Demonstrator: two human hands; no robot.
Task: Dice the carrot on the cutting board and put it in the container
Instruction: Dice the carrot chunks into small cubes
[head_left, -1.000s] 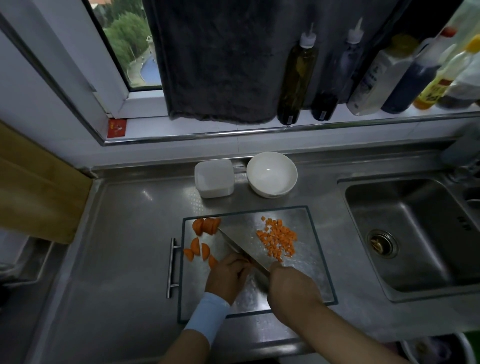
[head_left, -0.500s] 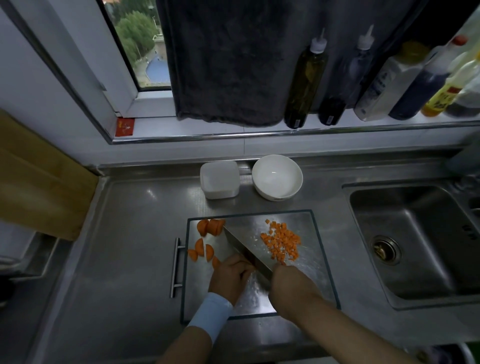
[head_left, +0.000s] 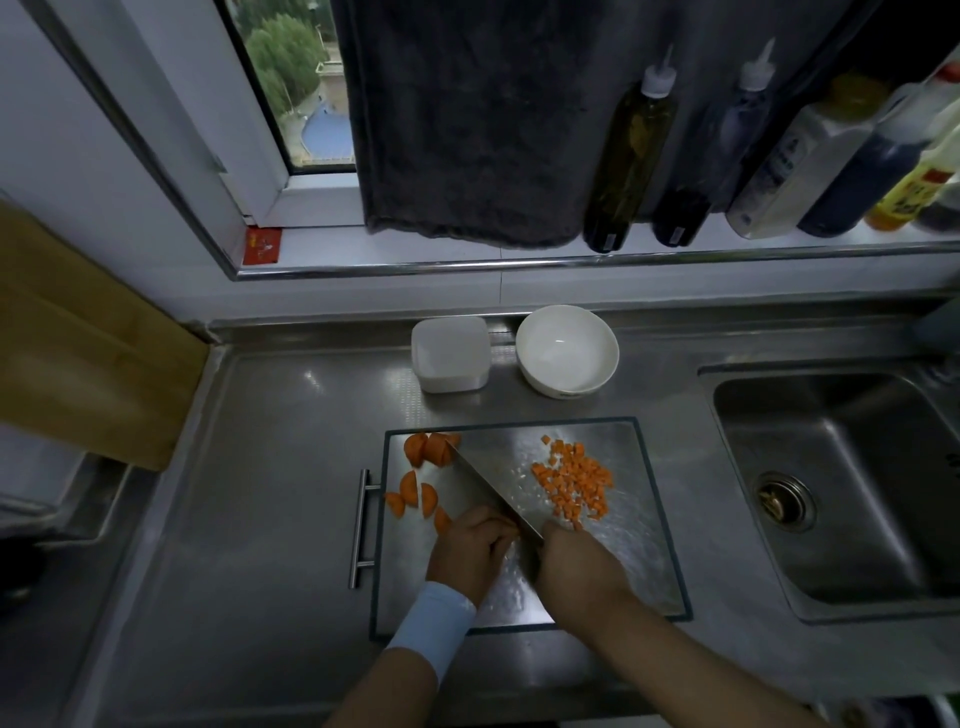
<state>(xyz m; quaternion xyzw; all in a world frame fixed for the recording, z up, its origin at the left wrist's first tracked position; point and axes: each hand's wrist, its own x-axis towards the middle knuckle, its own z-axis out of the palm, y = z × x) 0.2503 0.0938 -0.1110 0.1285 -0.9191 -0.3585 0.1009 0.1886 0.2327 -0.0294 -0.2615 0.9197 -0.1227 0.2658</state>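
A steel cutting board (head_left: 644, 566) lies on the counter. A heap of diced carrot (head_left: 574, 486) sits on its right half. Larger carrot chunks (head_left: 428, 449) lie at the board's back left corner, and several half-round slices (head_left: 413, 493) lie below them. My right hand (head_left: 576, 566) grips the handle of a cleaver (head_left: 493, 486), whose blade points toward the back left. My left hand (head_left: 470, 551), fingers curled, holds down a carrot piece against the blade's left side; the piece is mostly hidden. A square white container (head_left: 451, 359) stands behind the board.
A white bowl (head_left: 567, 349) stands right of the container. A steel sink (head_left: 841, 488) lies to the right. Bottles (head_left: 626, 150) line the window ledge under a dark towel (head_left: 467, 119). A wooden board (head_left: 78, 343) leans at the left. The cutting board's handle (head_left: 362, 525) sticks out left.
Both hands and the cleaver stay in nearly the same place on the board. The camera has shifted slightly; the carrot heaps have not moved.
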